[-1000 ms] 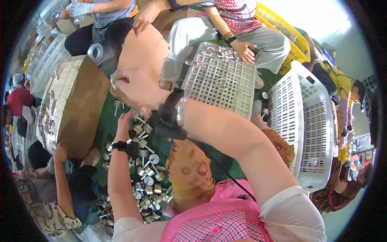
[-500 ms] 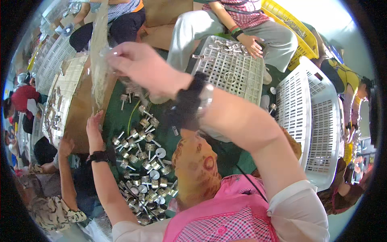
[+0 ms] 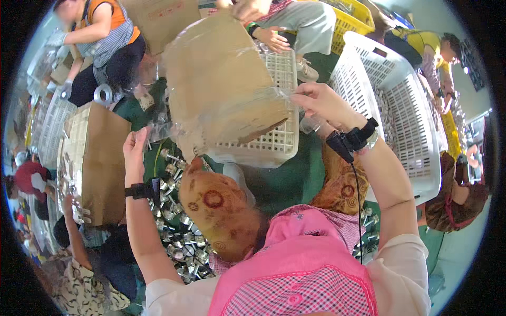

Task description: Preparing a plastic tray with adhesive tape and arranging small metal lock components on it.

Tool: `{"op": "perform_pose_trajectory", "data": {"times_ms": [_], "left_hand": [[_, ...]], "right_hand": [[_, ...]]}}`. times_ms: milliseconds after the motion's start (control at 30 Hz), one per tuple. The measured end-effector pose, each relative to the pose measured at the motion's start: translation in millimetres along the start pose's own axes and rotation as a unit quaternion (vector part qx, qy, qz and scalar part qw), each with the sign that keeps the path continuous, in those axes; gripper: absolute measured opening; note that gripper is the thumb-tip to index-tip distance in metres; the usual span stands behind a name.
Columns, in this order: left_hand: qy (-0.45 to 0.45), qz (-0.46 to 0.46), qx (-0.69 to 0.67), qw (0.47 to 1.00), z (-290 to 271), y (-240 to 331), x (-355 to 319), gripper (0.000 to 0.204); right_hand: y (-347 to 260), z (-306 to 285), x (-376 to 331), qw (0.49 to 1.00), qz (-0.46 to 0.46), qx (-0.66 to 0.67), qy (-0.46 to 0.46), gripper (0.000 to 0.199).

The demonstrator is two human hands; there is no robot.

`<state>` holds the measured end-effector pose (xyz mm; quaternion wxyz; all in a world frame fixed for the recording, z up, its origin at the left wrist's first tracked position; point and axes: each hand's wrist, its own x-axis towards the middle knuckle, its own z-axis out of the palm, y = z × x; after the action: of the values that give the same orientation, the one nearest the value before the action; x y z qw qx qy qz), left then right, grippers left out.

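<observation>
A brown cardboard piece point(image 3: 216, 68) with shiny clear film along its edges is tilted in front of me. Its near lower edge is dark and worn. At its left side, my left hand point(image 3: 136, 145) pinches clear film point(image 3: 161, 130) between thumb and fingers. My right hand point(image 3: 321, 102) is closed in a pinch at the right edge, on clear film that runs to the cardboard. More loose film hangs below that wrist. Both wrists wear black bands. Another person's hand point(image 3: 250, 8) is at the cardboard's far edge.
Under the cardboard stands a white perforated crate point(image 3: 282, 147). Many metal parts with stems point(image 3: 184, 245) lie on the green floor by my knee. A tall white basket point(image 3: 416, 152) is on the right, a cardboard-sided crate point(image 3: 108, 163) on the left. People sit close around.
The cardboard has swung from a narrow edge-on view at the left to a broad face before me. My right hand has moved from the far left to its right edge.
</observation>
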<state>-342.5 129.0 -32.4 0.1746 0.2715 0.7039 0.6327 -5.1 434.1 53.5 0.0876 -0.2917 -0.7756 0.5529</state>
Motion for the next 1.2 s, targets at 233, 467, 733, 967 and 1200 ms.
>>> {"op": "perform_pose_trajectory", "data": {"times_ms": [233, 467, 733, 967, 1200], "left_hand": [[-0.108, -0.031, 0.152, 0.982, 45, 24, 0, 0.023], [-0.158, -0.127, 0.161, 0.966, 83, 33, 31, 0.032], [-0.174, -0.138, 0.169, 0.960, 111, 12, 47, 0.032], [-0.164, -0.122, 0.210, 0.956, 114, -10, 57, 0.025], [-0.134, -0.074, 0.214, 0.965, 123, -23, 63, 0.033]], "right_hand": [[85, -30, -28, 0.995, 0.084, 0.057, -0.008, 0.021], [163, -45, -26, 0.990, 0.062, 0.123, 0.033, 0.028], [163, -69, -31, 0.996, 0.090, 0.012, -0.016, 0.021], [154, -84, -13, 0.986, 0.121, -0.094, -0.070, 0.022], [190, -70, -3, 0.983, 0.105, -0.104, -0.109, 0.020]]}}
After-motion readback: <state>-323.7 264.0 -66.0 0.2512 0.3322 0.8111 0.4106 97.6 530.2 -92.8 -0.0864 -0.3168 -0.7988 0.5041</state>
